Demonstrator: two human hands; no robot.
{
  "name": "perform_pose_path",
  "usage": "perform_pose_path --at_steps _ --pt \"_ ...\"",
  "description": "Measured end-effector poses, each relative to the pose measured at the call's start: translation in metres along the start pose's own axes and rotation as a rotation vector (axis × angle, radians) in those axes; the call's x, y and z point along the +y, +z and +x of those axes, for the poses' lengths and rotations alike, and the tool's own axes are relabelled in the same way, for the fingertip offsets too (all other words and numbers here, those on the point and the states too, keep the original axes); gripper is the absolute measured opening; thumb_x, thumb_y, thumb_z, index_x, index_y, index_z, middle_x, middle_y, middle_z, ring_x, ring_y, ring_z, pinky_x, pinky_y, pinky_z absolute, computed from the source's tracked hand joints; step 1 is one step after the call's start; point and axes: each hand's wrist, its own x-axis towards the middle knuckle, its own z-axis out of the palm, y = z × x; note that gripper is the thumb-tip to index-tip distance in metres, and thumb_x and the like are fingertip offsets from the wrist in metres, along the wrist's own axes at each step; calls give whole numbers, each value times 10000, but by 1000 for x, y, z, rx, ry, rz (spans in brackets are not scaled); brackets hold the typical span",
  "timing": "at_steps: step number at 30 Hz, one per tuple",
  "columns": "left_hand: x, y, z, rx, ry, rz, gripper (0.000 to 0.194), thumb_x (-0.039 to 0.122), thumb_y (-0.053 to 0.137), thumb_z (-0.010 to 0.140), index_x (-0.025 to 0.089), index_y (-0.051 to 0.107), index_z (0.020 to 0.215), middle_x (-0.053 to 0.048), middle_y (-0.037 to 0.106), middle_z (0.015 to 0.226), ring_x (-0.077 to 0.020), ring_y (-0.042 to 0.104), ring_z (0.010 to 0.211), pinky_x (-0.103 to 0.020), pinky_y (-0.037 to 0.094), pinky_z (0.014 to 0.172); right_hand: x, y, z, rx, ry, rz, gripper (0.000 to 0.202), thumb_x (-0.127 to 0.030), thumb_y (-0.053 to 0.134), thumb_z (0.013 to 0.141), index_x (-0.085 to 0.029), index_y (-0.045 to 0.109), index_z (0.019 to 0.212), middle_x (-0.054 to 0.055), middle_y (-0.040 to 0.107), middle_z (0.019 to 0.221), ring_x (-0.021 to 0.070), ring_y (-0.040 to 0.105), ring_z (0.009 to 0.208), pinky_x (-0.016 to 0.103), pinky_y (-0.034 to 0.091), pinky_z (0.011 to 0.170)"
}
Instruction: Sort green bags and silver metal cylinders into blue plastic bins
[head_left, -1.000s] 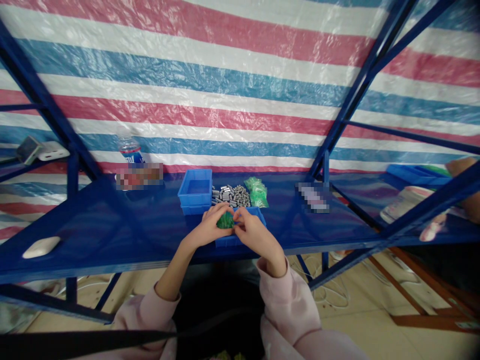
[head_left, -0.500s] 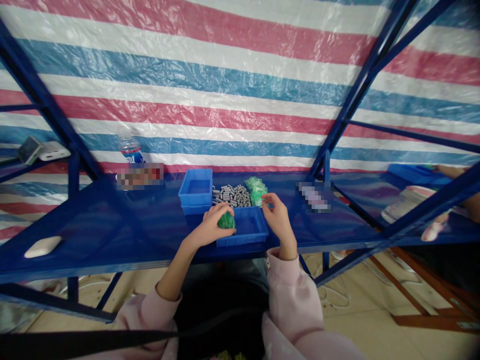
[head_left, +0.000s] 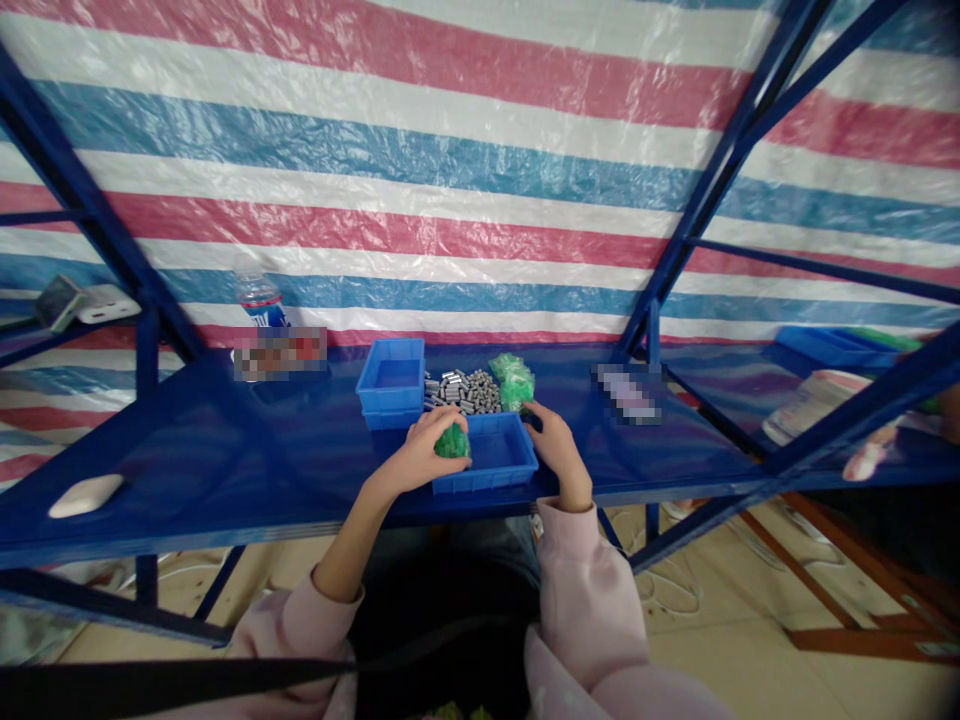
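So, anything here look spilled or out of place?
Possibly the metal cylinders: they lie loose on the blue table, between stacked blue trays and green pile, not in a tray. Spilled or laid there, I can't tell.

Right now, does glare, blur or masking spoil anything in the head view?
Head view: glare streaks the striped sheet; the green bundle in the left hand looks soft, its separate pieces hard to tell; a pixelated patch masks something just below the bottle; the top-right corner darkens.
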Motion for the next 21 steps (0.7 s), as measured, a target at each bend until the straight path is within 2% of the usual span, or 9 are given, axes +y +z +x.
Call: perform_pose_path --at_steps 4,10,13,15,17,19,21 --pt "-3 0 1 11 19 -6 318 291 697 730 259 555 1012 -48 457 1353 -286 413 1279 -433 264 1092 -10 -5 -2 -2 50 -13 345 -264 560 848 -167 638 1169 120 644 1232 265 585 1160 384 442 974" --pt "-2 -1 1 4 31 -15 309 285 690 737 255 552 1012 -56 466 1331 -279 422 1267 -433 273 1092 -29 -9 -3 -5 171 -174 296 -340 545 883 -155 652 1088 123 667 1128 285 597 1075 379 454 888" --pt "-2 -1 1 2 35 -17 304 278 688 740 254 551 1010 -56 467 1328 -275 421 1268 -431 271 1094 -35 -9 -2 -8 220 -255 336 -346 535 890 -154 615 1155 134 646 1126 291 579 1084 384 450 876" --pt "-2 -1 2 4 35 -16 307 276 690 737 251 550 1010 -59 467 1332 -276 418 1272 -430 272 1094 -36 -7 -3 -17 215 -301 433 -330 521 899 -169 527 1301 154 610 1184 295 565 1106 395 447 878" --pt "-3 0 2 5 37 -14 310 282 692 734 250 551 1009 -61 467 1335 -279 418 1272 -429 276 1092 -35 -5 -4 -46 171 -332 488 -287 469 923 -243 430 1407 164 532 1310 300 529 1173 412 434 903" --pt "-3 0 2 3 38 -13 312 288 693 733 252 552 1009 -61 468 1335 -279 422 1270 -428 279 1091 -33 -3 -4 -87 123 -342 487 -231 400 942 -324 414 1420 146 434 1430 304 471 1252 439 408 946" --pt "-3 -1 2 1 36 -16 315 288 694 729 252 554 1009 -61 469 1334 -280 421 1273 -427 279 1092 -31 -1 -5 -114 108 -323 480 -204 372 943 -351 454 1392 124 389 1477 304 437 1292 459 384 978"
